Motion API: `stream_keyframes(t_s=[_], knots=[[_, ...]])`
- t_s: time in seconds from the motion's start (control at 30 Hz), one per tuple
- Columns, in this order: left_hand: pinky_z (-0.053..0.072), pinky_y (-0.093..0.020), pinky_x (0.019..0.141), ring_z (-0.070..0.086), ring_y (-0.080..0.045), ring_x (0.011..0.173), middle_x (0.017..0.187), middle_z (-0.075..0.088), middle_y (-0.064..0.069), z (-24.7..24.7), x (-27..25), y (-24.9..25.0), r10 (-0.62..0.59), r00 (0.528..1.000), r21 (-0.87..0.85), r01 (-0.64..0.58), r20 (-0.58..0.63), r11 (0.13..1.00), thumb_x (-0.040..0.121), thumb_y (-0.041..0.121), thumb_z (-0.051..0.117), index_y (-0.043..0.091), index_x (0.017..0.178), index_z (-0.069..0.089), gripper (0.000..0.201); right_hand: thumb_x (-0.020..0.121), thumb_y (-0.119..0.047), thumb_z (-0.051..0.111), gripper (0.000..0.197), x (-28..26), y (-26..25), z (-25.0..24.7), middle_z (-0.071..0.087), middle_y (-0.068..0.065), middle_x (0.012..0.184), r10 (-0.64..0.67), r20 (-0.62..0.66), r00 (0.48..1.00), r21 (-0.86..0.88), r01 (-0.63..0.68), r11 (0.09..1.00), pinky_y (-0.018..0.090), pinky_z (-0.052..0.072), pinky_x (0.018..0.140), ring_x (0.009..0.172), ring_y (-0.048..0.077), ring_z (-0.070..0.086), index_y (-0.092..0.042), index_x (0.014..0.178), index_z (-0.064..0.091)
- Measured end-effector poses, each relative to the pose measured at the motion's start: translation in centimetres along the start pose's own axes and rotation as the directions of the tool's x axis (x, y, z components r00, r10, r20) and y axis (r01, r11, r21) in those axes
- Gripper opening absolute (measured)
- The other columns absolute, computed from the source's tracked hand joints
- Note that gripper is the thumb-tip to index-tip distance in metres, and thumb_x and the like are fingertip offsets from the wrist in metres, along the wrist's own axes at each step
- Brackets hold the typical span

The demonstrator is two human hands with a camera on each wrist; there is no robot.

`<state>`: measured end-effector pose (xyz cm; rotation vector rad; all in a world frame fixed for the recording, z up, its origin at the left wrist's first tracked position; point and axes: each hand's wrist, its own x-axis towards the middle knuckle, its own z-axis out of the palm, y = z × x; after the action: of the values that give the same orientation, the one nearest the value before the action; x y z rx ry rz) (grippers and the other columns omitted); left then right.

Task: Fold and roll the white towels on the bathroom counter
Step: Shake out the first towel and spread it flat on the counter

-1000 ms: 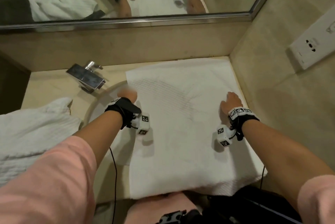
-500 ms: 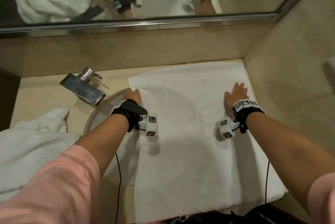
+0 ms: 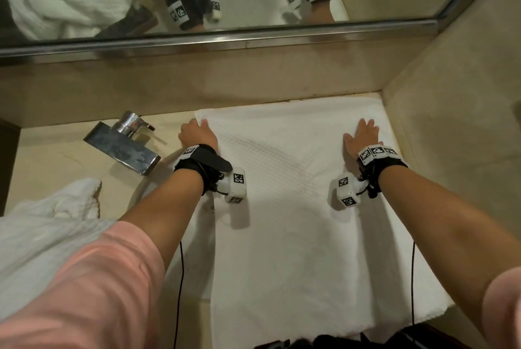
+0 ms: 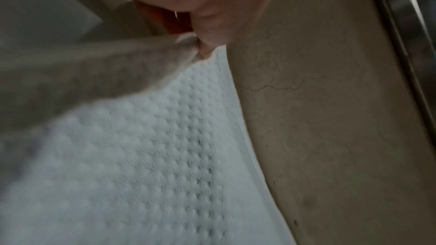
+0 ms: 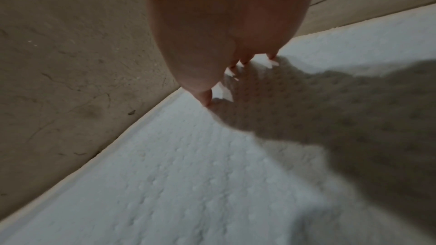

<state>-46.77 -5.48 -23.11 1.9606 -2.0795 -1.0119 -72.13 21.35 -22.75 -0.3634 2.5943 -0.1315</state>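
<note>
A white waffle-weave towel (image 3: 296,207) lies spread flat on the counter, reaching from the back wall to the front edge. My left hand (image 3: 197,134) is at its far left corner. In the left wrist view my left hand (image 4: 205,49) pinches that corner of the towel (image 4: 141,156), and the cloth puckers at the fingertips. My right hand (image 3: 362,137) lies on the towel near its far right corner, close to the side wall. In the right wrist view the straight fingertips (image 5: 205,100) of the right hand touch the towel (image 5: 212,183).
A chrome faucet (image 3: 124,148) stands left of the towel, over the sink rim (image 3: 146,187). A heap of crumpled white towels (image 3: 42,235) lies at the near left. The mirror (image 3: 253,38) runs along the back, and a stone wall (image 3: 451,151) closes off the right side.
Both hands have slid away from me along the towel toward the back wall. The left hand has reached the far left corner and taken hold of it.
</note>
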Motion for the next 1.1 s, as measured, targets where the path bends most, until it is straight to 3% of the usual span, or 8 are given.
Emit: stream_keyframes(t_s=[0.23, 0.33, 0.47, 0.6, 0.7, 0.87, 1.03, 1.1], knots=[[0.027, -0.041, 0.101, 0.041, -0.03, 0.124, 0.13, 0.05, -0.012, 0.7, 0.9, 0.5, -0.006, 0.997, 0.07, 0.012, -0.082, 0.998, 0.102, 0.033, 0.034, 0.011, 0.125, 0.054, 0.037, 0.102, -0.034, 0.034, 0.062, 0.3, -0.4, 0.2, -0.012, 0.006, 0.16, 0.001, -0.002, 1.0, 0.002, -0.001, 1.0, 0.052, 0.008, 0.117, 0.148, 0.024, -0.007, -0.021, 0.153, 0.003], [0.029, -0.04, 0.101, 0.042, -0.029, 0.122, 0.127, 0.051, -0.01, 1.1, 1.0, 0.6, -0.015, 0.989, 0.053, 0.023, -0.144, 0.998, 0.096, 0.029, 0.049, 0.013, 0.123, 0.054, 0.031, 0.102, -0.033, 0.033, 0.061, 0.4, -0.6, 0.5, -0.011, 0.006, 0.16, 0.007, -0.021, 1.0, -0.001, -0.007, 1.0, 0.053, 0.007, 0.117, 0.148, 0.024, -0.007, -0.021, 0.153, 0.003], [0.033, -0.035, 0.095, 0.052, -0.024, 0.108, 0.117, 0.052, -0.004, 0.9, 1.5, 1.3, -0.026, 0.967, -0.086, 0.004, -0.254, 0.996, 0.082, 0.016, 0.068, 0.016, 0.106, 0.054, 0.028, 0.101, -0.032, 0.033, 0.061, 0.3, -0.6, 0.6, -0.011, 0.006, 0.16, 0.013, -0.035, 0.999, -0.005, -0.013, 1.0, 0.052, 0.008, 0.117, 0.148, 0.024, -0.007, -0.02, 0.153, 0.003], [0.031, -0.032, 0.09, 0.056, -0.027, 0.098, 0.107, 0.058, -0.004, 1.4, 1.2, 1.3, 0.056, 0.969, -0.063, -0.073, -0.239, 0.995, 0.083, 0.002, 0.051, 0.022, 0.087, 0.057, 0.022, 0.101, -0.031, 0.034, 0.061, -0.6, -0.1, 0.7, -0.009, 0.006, 0.16, 0.004, -0.035, 0.999, 0.027, -0.003, 1.0, 0.049, 0.008, 0.118, 0.148, 0.023, -0.005, -0.017, 0.153, 0.005], [0.029, -0.035, 0.096, 0.046, -0.026, 0.115, 0.12, 0.052, -0.005, 2.1, 0.2, 1.5, 0.106, 0.971, 0.045, -0.099, -0.214, 0.994, 0.091, 0.009, 0.046, 0.022, 0.106, 0.062, 0.025, 0.102, -0.033, 0.033, 0.062, -2.1, 1.3, 1.1, -0.007, 0.007, 0.16, 0.017, -0.049, 0.999, 0.037, -0.015, 0.999, 0.045, 0.011, 0.119, 0.148, 0.024, -0.003, -0.013, 0.153, 0.006], [0.022, -0.037, 0.109, 0.031, -0.028, 0.131, 0.14, 0.035, -0.011, 3.2, -2.0, 1.8, 0.184, 0.978, 0.164, -0.167, -0.1, 0.972, 0.092, 0.021, 0.051, 0.008, 0.131, 0.045, 0.042, 0.101, -0.029, 0.034, 0.06, -6.3, 6.3, 3.4, -0.001, 0.007, 0.161, 0.029, -0.133, 0.991, 0.111, -0.014, 0.994, 0.038, 0.01, 0.119, 0.148, 0.023, 0.001, -0.01, 0.153, 0.011], [-0.003, -0.04, 0.119, -0.005, -0.03, 0.146, 0.158, 0.003, -0.013, 3.6, -4.3, 2.4, 0.211, 0.964, 0.275, -0.249, 0.161, 0.928, 0.095, 0.024, 0.048, 0.007, 0.148, 0.017, 0.064, 0.101, -0.024, 0.037, 0.057, -11.9, 11.9, 6.5, 0.006, 0.007, 0.16, -0.01, -0.22, 0.975, 0.163, 0.047, 0.986, 0.033, 0.008, 0.12, 0.148, 0.021, 0.005, -0.009, 0.152, 0.016], [-0.006, -0.041, 0.119, -0.011, -0.03, 0.146, 0.159, -0.002, -0.012, 3.9, -5.8, 2.4, 0.227, 0.949, 0.301, -0.287, 0.217, 0.909, 0.095, 0.023, 0.047, 0.009, 0.15, 0.014, 0.066, 0.101, -0.023, 0.038, 0.056, -14.4, 13.8, 7.6, 0.008, 0.006, 0.16, 0.004, -0.238, 0.971, 0.193, 0.043, 0.98, 0.032, 0.008, 0.12, 0.148, 0.02, 0.006, -0.01, 0.152, 0.018]])
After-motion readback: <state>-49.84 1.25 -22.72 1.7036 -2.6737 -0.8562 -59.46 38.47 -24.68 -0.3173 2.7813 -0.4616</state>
